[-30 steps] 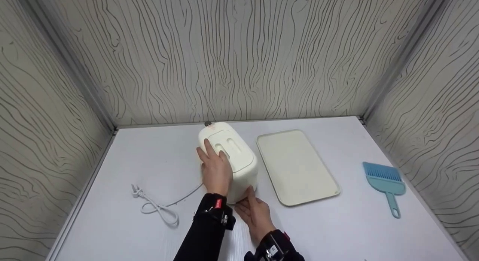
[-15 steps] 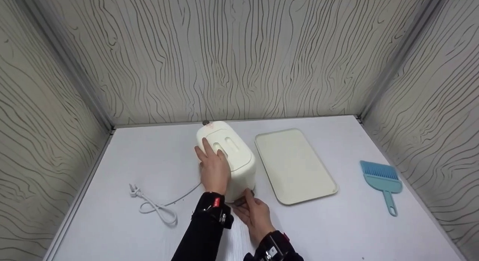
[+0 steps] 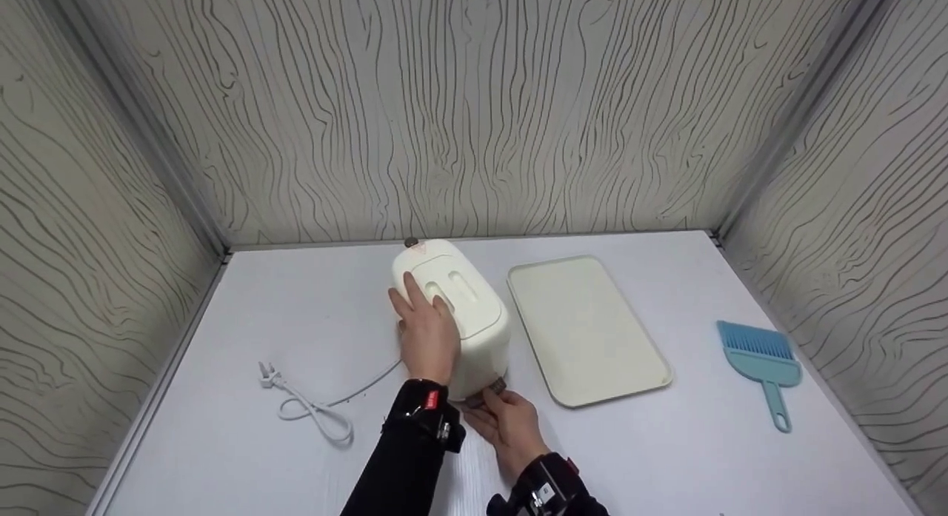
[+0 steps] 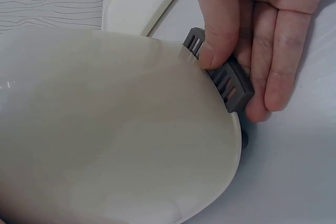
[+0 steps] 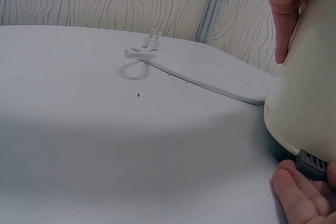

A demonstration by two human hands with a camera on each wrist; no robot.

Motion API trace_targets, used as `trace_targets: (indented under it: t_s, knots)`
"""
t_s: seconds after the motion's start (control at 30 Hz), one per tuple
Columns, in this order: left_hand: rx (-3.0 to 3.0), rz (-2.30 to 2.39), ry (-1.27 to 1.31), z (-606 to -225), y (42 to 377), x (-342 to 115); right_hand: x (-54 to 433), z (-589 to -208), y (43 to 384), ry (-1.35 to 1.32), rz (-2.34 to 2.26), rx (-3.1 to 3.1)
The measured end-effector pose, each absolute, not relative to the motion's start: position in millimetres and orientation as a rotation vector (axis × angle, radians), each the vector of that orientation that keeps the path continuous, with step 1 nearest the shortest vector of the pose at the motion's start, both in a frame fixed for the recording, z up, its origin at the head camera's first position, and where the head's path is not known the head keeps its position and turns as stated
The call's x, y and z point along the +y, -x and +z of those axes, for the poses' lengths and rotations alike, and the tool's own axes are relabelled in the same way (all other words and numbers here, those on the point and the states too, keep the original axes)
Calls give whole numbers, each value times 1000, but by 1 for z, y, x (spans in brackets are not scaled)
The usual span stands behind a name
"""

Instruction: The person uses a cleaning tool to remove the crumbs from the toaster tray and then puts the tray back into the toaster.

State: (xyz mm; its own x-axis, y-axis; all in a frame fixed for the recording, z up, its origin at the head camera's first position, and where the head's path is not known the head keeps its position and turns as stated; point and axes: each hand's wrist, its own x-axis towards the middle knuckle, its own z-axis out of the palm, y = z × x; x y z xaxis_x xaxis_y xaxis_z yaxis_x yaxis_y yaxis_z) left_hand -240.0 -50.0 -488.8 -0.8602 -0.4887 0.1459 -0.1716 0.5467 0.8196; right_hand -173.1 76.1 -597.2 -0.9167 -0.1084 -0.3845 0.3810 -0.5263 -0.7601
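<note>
A cream toaster (image 3: pixel 480 349) with a lid (image 3: pixel 474 309) over its top stands angled on the white table. My left hand (image 3: pixel 428 338) rests on its left side and top, fingers spread and mostly straight. At the toaster's near bottom edge, my right hand (image 3: pixel 512 431) pinches the dark grey slotted end of a crumb tray (image 4: pixel 231 85), thumb above and fingers beneath. That end sticks out a little from the toaster's base; the rest of the crumb tray is hidden inside. The right wrist view also catches the grey end (image 5: pixel 312 165) and the right fingers (image 5: pixel 299 195).
A flat cream tray (image 3: pixel 589 331) lies right of the toaster. Farther right is a blue brush nested with its dustpan (image 3: pixel 763 364). The white power cord (image 3: pixel 318 411) and plug lie to the left, with a few dark crumbs (image 5: pixel 138 95) nearby. Patterned panels (image 3: pixel 459 116) enclose the table.
My right hand has drawn the crumb tray's grey end slightly out of the toaster base, toward me. The left hand and the toaster stay in place.
</note>
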Motion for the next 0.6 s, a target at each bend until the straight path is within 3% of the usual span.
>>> trace_targets:
  t_s: [0.6]
  knots:
    - [-2447, -1272, -536, -487, 242, -52, 89, -590, 160, -500, -2415, 1333]
